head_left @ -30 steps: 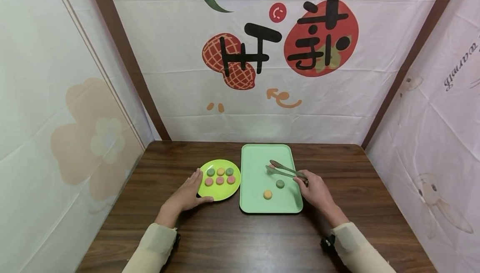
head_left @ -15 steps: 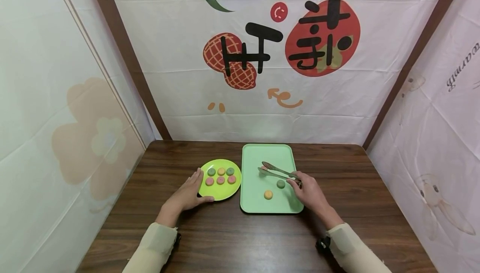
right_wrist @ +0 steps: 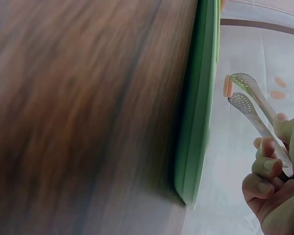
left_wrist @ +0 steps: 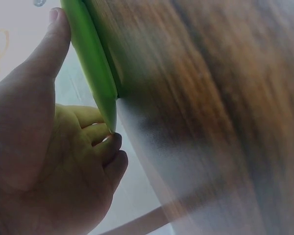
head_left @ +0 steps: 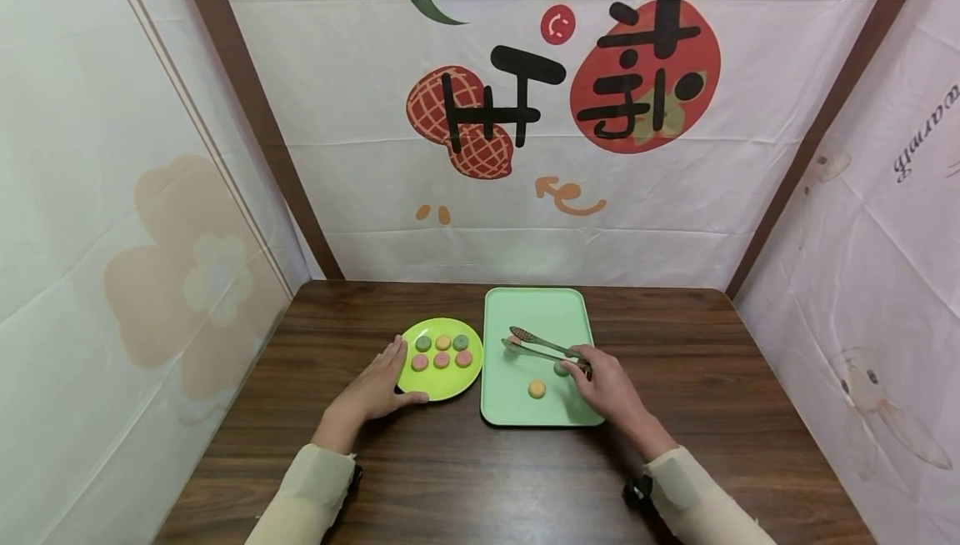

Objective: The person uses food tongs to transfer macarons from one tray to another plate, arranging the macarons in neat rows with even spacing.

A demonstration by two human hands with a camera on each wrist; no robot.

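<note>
Green macaron (head_left: 559, 370) partly hidden by right hand (head_left: 609, 382), sleeves (head_left: 701, 495) cut off below, tabletop (right_wrist: 88, 107) blurred in wrist views

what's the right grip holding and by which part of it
The right grip holds metal tongs by both arms, toward their joined end; the perforated tips pinch a pink macaron.

The plate (head_left: 438, 387) sits on the table (head_left: 480, 478), with the tray (head_left: 555, 307) just beside it at three o'clock. Six cookies (head_left: 442, 360) lie on the plate in two rows. The left hand (head_left: 377, 382) is at its eight o'clock edge. The right hand (head_left: 611, 387), at the tray's four o'clock side, has tongs (head_left: 553, 346) pointing to ten o'clock, a cookie (right_wrist: 227, 86) at their tips. Two more cookies (head_left: 537, 389) lie on the tray.
</note>
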